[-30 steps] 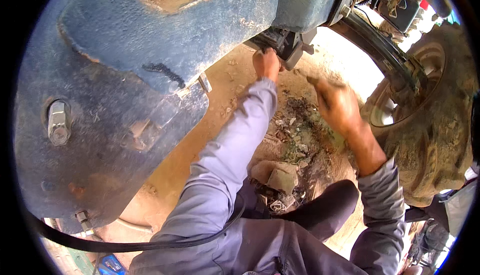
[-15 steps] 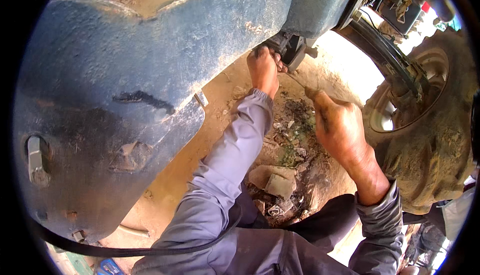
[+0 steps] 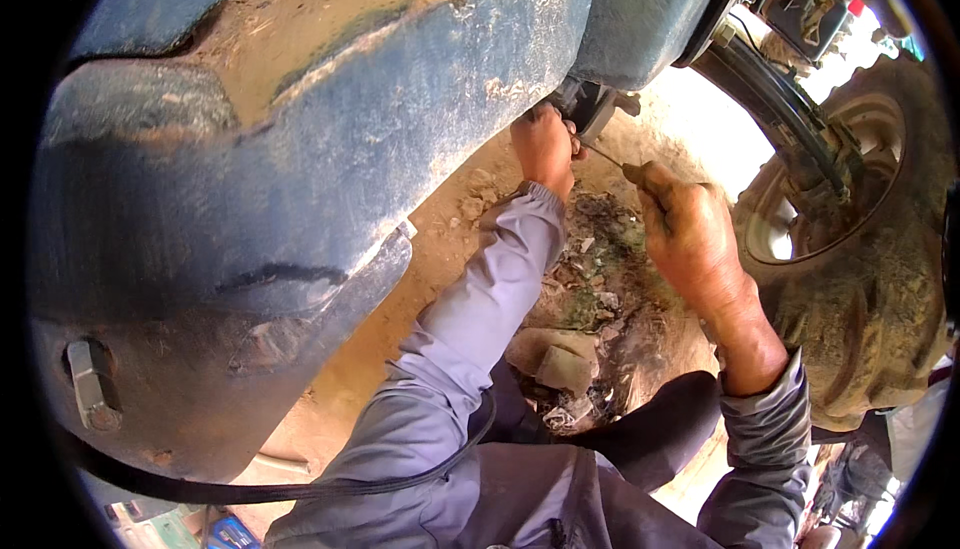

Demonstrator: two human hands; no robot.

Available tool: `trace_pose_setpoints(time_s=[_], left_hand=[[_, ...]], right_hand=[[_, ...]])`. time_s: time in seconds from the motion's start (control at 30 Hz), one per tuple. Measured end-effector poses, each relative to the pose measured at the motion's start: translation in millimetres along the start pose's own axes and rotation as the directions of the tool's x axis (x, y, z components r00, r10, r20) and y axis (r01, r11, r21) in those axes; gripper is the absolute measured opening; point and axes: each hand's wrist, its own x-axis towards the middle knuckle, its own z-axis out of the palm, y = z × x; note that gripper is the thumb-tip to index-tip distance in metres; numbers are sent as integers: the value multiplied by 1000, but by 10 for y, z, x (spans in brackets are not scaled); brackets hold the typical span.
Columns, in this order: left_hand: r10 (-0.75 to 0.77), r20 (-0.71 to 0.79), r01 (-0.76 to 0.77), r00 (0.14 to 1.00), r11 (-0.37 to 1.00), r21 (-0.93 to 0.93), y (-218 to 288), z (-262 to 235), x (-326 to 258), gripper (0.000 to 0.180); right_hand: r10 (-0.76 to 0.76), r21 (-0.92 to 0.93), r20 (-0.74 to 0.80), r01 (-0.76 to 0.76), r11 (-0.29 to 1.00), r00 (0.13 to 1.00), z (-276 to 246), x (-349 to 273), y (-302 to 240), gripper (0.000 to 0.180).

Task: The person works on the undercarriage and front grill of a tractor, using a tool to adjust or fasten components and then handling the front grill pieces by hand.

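Note:
My right hand [image 3: 692, 234] is closed around the handle of what looks like a screwdriver [image 3: 606, 155], its thin metal shaft pointing up and left. The handle is mostly hidden in the fist. At the shaft's far end my left hand [image 3: 545, 149] has its fingers curled together, reaching under the lower edge of a blue metal body panel [image 3: 330, 179]. A dark bracket-like part [image 3: 598, 114] sits just beyond those fingers. What the left fingers grip, and where the shaft's tip rests, is hidden.
A large muddy tyre [image 3: 850, 299] stands on the right, with a dark axle beam [image 3: 775, 109] running to it. Stones and debris [image 3: 565, 364] lie on the dirt below my arms. A black strap or cable [image 3: 270, 492] crosses at lower left, above a blue box [image 3: 232, 533].
The view has shifted slightly, so the panel sits differently. My right hand has drawn a little to the right, and more of the metal shaft shows. The left hand stays at the dark part.

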Motion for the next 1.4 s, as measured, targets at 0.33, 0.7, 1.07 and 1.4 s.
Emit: trace_pose_setpoints(time_s=[0.33, 0.7, 1.07, 1.4], left_hand=[[29, -52, -31, 998, 999, -42, -59, 8, 191, 15], [-137, 64, 137, 989, 991, 5, 164, -31, 328, 18], [747, 65, -555, 662, 430, 712, -120, -300, 515, 27], [607, 715, -594, 348, -447, 669, 92, -755, 733, 34]], right_hand=[[48, -20, 48, -47, 999, 998, -31, 147, -22, 19], [-44, -34, -58, 42, 999, 997, 121, 227, -37, 19], [-172, -126, -100, 159, 979, 980, 158, -122, 516, 26], [-26, 379, -192, 99, 920, 981, 340, -1361, 584, 26]])
